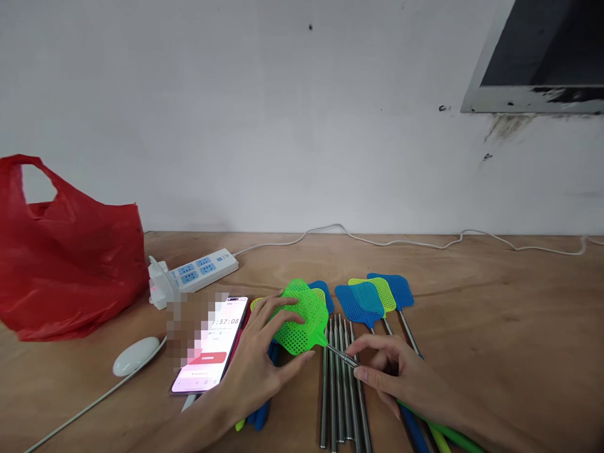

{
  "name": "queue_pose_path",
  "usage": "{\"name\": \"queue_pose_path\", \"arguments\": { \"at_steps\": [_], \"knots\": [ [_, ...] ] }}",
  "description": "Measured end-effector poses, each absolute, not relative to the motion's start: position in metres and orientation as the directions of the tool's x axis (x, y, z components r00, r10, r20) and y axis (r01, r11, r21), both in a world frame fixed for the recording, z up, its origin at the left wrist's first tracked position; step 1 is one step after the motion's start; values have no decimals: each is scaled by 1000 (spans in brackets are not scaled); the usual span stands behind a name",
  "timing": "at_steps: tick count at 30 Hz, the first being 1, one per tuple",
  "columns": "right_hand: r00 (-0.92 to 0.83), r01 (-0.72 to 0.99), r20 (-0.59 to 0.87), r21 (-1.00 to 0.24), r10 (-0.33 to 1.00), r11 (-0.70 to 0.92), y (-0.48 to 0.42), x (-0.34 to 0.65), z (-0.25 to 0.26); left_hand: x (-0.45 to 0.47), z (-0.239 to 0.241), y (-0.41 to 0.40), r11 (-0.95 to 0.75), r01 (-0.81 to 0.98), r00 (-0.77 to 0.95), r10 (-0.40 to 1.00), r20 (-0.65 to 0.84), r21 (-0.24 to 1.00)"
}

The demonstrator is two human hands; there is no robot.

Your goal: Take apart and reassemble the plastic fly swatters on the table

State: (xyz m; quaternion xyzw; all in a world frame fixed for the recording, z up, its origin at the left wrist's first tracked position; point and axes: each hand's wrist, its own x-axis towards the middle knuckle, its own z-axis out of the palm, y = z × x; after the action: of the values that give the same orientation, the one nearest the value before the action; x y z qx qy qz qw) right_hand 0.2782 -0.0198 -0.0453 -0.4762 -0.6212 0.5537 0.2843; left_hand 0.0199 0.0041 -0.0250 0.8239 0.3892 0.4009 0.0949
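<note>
A bright green fly swatter [306, 314] is tilted above the table between my hands. My left hand [264, 352] holds its perforated head, fingers over the mesh and thumb at the lower edge. With thumb and fingertips, my right hand [396, 368] pinches its thin metal telescopic rod just below the head. Under the rod lies a row of several loose metal rods [334, 402]. Right of these rest finished-looking swatters with a blue head [361, 303], a yellow-green head [387, 296] and a darker blue head [402, 290]. More blue and yellow pieces are partly hidden by my left hand.
A lit phone [226, 340] lies left of my left hand. Farther left are a white power strip [212, 269] with a plug, a white rounded device [136, 356] on a cable, and a red plastic bag [70, 264]. A thin white cord [401, 243] runs along the wall.
</note>
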Motion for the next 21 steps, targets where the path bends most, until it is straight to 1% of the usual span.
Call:
{"name": "queue_pose_path", "arguments": {
  "at_steps": [3, 5, 10, 12, 15, 18, 21],
  "knots": [
    [-377, 291, -166, -955, 911, -54, -20, 277, -45, 20, -26, 3, -688, 572, 383, 706, 595, 447],
    [-369, 286, -162, -957, 915, -54, -20, 277, -46, 20, -25, 2, -684, 566, 378, 712, 592, 461],
    [-337, 275, -141, -960, 931, -46, -19, 278, -48, 19, -20, 1, -614, 534, 291, 779, 556, 581],
    [-329, 272, -127, -962, 936, -35, -19, 279, -49, 17, -19, 3, -601, 483, 230, 788, 571, 636],
    [-323, 265, -119, -964, 939, -32, -19, 279, -51, 14, -21, 10, -575, 360, 145, 812, 565, 735],
    [-322, 263, -113, -964, 940, -26, -18, 278, -49, 14, -23, 14, -491, 263, 105, 870, 481, 831],
    [-327, 259, -100, -966, 940, -12, -18, 279, -44, 16, -24, 11, -375, 228, 115, 927, 358, 898]
  ]
}}
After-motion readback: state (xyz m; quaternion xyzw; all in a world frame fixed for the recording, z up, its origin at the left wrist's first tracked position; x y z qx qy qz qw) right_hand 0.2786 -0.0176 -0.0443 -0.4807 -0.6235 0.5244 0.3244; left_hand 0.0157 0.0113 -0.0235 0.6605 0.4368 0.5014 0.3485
